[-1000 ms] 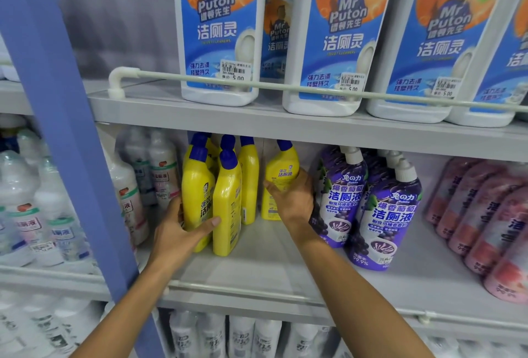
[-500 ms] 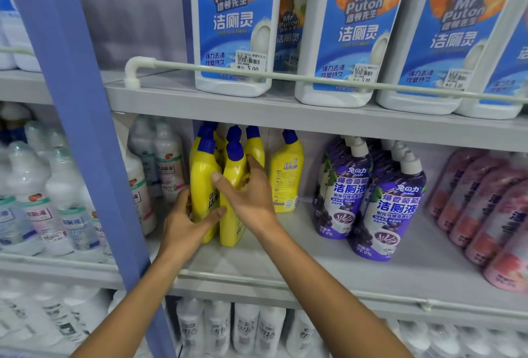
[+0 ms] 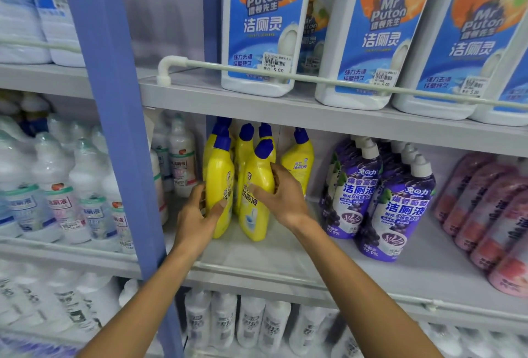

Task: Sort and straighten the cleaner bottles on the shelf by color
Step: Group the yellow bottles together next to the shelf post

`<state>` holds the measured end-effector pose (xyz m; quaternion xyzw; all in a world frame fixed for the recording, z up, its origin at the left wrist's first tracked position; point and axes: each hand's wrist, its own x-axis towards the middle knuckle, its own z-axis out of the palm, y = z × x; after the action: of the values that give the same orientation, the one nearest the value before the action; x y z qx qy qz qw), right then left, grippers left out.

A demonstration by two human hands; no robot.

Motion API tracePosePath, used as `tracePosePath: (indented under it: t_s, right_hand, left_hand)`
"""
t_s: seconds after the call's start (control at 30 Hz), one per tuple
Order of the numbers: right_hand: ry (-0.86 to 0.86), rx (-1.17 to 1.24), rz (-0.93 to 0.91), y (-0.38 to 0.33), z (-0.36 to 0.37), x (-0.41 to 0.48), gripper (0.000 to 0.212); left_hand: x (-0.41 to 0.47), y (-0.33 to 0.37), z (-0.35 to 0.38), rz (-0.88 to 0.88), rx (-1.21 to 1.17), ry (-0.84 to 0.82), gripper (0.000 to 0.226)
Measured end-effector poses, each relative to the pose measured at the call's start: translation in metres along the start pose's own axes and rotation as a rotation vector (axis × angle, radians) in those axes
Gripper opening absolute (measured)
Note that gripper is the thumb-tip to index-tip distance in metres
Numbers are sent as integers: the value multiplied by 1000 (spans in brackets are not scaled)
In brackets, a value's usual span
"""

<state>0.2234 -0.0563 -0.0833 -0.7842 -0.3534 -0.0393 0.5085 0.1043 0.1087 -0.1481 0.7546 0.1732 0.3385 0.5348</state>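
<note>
**Change over one second.** The right hand (image 3: 283, 197) has left the rear yellow bottle (image 3: 298, 162), which now stands free near the back of the shelf (image 3: 257, 257). The hand has crossed to the front yellow bottle (image 3: 250, 217) and closed its grip round the body. That bottle stood upright and edge-on half a second earlier. It now tilts with its top to the right, away from the neighbouring yellow bottle (image 3: 220, 186), label turned forward.

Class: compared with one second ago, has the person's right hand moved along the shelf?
Yes. The right hand went left, away from the purple bottles, and now grips the front yellow bottle.
</note>
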Motion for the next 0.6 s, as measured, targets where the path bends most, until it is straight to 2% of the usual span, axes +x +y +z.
tracePosePath:
  t_s: [0.1, 0.17, 0.23, 0.37, 0.6]
  right_hand:
    - [-76, 79, 61, 9, -12, -2, 66]
    - [-143, 115, 72, 13, -26, -5, 72]
    - [-169, 116, 75, 15, -40, -8, 68]
    - [-216, 247, 87, 25, -57, -12, 59]
    - [-177, 329, 115, 38, -70, -21, 53]
  left_hand:
    - [-2, 1, 1, 1, -31, -28, 59]
    - [-5, 2, 2, 2, -60, -62, 63]
    - [-8, 5, 4, 6, -83, -103, 63]
    - [-7, 9, 12, 4, -121, -156, 45]
    - [-2, 14, 16, -7, -99, -286, 53]
